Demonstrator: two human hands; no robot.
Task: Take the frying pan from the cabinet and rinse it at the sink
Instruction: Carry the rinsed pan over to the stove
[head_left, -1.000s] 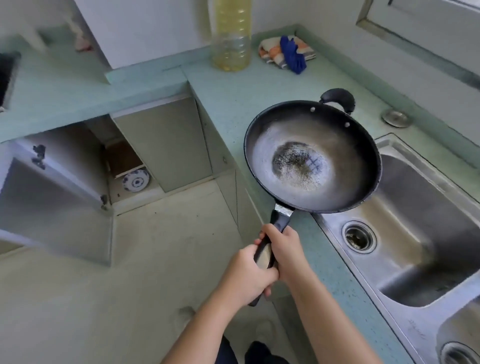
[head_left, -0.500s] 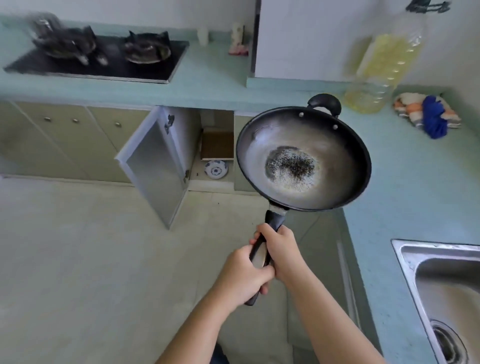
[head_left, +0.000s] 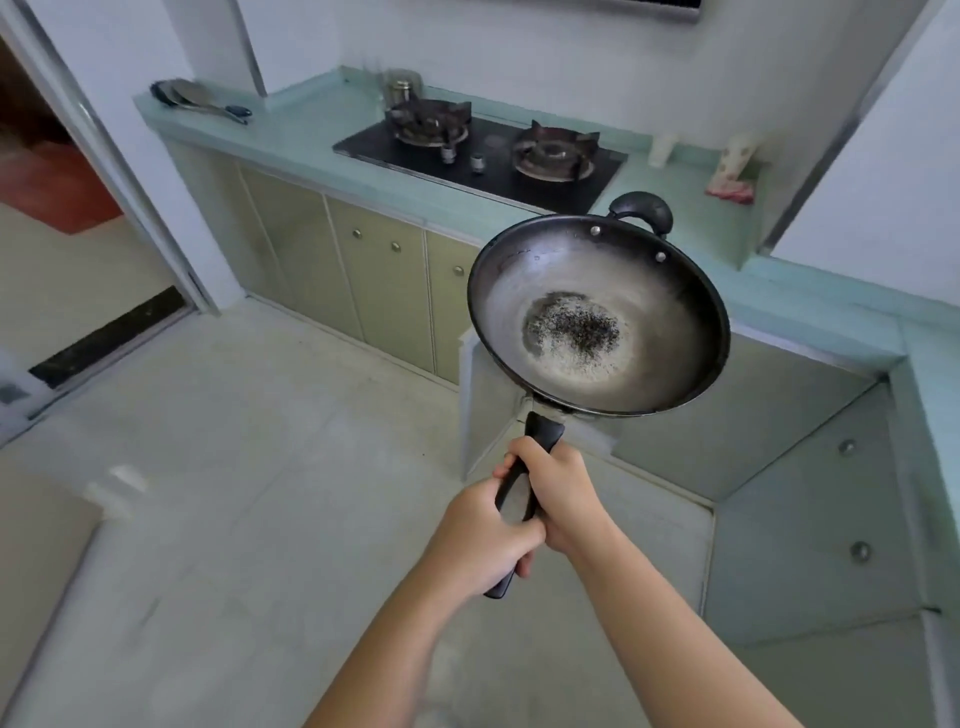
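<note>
A black frying pan (head_left: 649, 291) with a worn, speckled centre hangs in the air in front of me, tilted slightly, its small loop handle at the far side. My right hand (head_left: 558, 488) grips the upper part of the long black handle. My left hand (head_left: 480, 540) grips the handle just below it. Behind the pan stands the open cabinet door (head_left: 480, 415), mostly hidden by the pan. The sink is out of view.
A teal counter (head_left: 311, 145) runs along the back wall with a black two-burner gas hob (head_left: 483, 156) and ladles at its left end. Green cabinet doors (head_left: 379, 280) sit below. A doorway (head_left: 57, 171) opens at the left. Pale floor (head_left: 234, 493) lies below.
My view has swung left, from the sink and counter corner to the hob and doorway. The pan stays gripped in both hands in front of me. The sink has left the view.
</note>
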